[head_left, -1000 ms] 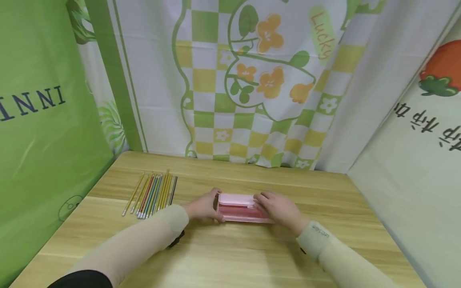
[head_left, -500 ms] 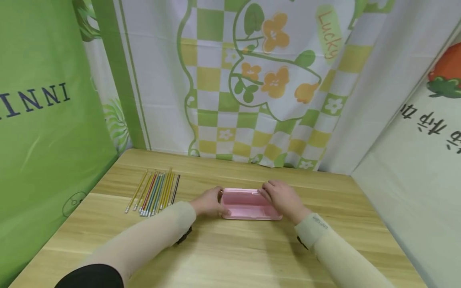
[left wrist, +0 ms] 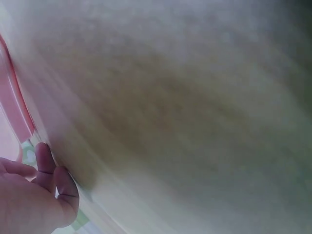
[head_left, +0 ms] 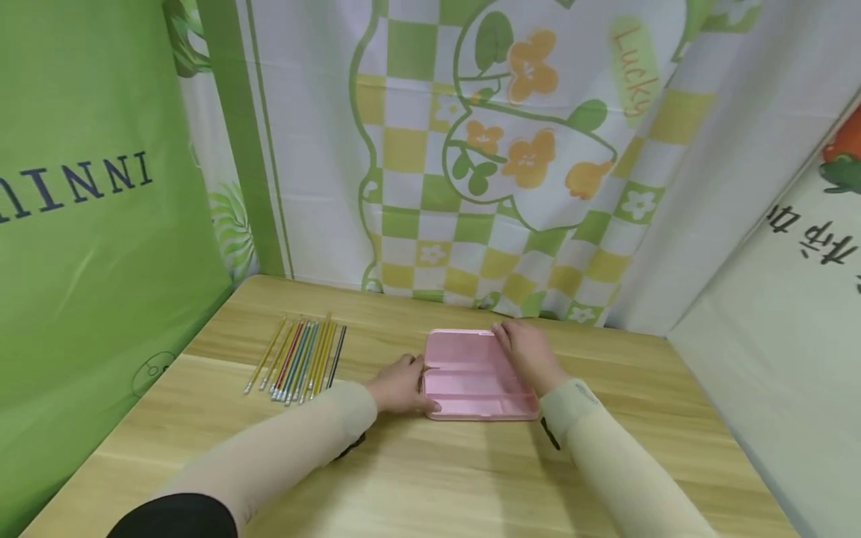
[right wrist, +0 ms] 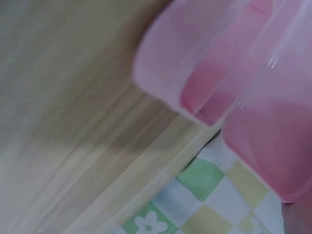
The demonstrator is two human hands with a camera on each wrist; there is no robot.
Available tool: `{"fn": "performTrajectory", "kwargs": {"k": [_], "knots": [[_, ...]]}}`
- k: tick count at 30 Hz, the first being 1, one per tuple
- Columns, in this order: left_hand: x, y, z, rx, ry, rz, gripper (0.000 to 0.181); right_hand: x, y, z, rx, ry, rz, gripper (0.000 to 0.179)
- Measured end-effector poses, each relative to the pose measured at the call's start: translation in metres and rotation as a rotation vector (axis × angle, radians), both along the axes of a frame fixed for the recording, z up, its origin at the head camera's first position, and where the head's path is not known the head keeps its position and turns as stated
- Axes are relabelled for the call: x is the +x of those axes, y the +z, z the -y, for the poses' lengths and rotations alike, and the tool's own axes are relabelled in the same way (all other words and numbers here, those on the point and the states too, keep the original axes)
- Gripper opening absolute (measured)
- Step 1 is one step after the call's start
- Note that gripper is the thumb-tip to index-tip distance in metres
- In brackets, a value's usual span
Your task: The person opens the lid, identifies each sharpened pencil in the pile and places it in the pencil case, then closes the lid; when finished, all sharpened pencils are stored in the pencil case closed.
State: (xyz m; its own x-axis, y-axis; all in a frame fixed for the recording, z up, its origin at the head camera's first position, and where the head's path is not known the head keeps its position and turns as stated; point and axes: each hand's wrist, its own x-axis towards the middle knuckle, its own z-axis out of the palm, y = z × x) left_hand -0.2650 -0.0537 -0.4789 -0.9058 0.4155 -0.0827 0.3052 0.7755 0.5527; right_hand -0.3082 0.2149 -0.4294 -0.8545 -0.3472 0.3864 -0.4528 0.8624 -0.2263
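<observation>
A pink plastic pencil case [head_left: 471, 382] sits on the wooden table, its lid [head_left: 460, 349] swung up and back. No pencils show in its compartments. My left hand [head_left: 401, 385] grips the case's left end, thumb at the front corner and fingers behind. In the left wrist view that hand [left wrist: 36, 195] has bent fingers beside the pink edge. My right hand [head_left: 534, 359] holds the raised lid by its upper right edge; its palm side is hidden. Only a bit of the right hand [right wrist: 297, 214] shows by the lid's corner in the right wrist view.
Several pencils [head_left: 296, 362], yellow, red, blue-green and black, lie side by side on the table [head_left: 430, 486] to the left. A checked curtain [head_left: 430, 187] hangs behind the table's back edge. Green cloth [head_left: 87, 299] stands left, a white printed panel [head_left: 773, 336] right.
The lid has swung from nearly over the case to raised back, my right hand moving away with it. My left hand stays on the left end. The head view has shifted slightly.
</observation>
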Motion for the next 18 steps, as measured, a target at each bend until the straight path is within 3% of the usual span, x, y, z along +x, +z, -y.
{"fn": "performTrajectory", "kwargs": {"k": [10,15,18], "knots": [[0.006,0.004,-0.004,-0.069,-0.05,-0.011,0.094,-0.015,-0.007,-0.009,0.025,-0.15,0.078,0.038],[0.006,0.012,-0.001,-0.082,-0.085,-0.022,0.086,-0.017,-0.004,-0.007,0.024,-0.134,0.059,0.038],[0.006,0.016,-0.001,-0.094,-0.11,-0.037,0.091,-0.016,-0.001,-0.004,0.013,-0.124,0.061,0.037]]}}
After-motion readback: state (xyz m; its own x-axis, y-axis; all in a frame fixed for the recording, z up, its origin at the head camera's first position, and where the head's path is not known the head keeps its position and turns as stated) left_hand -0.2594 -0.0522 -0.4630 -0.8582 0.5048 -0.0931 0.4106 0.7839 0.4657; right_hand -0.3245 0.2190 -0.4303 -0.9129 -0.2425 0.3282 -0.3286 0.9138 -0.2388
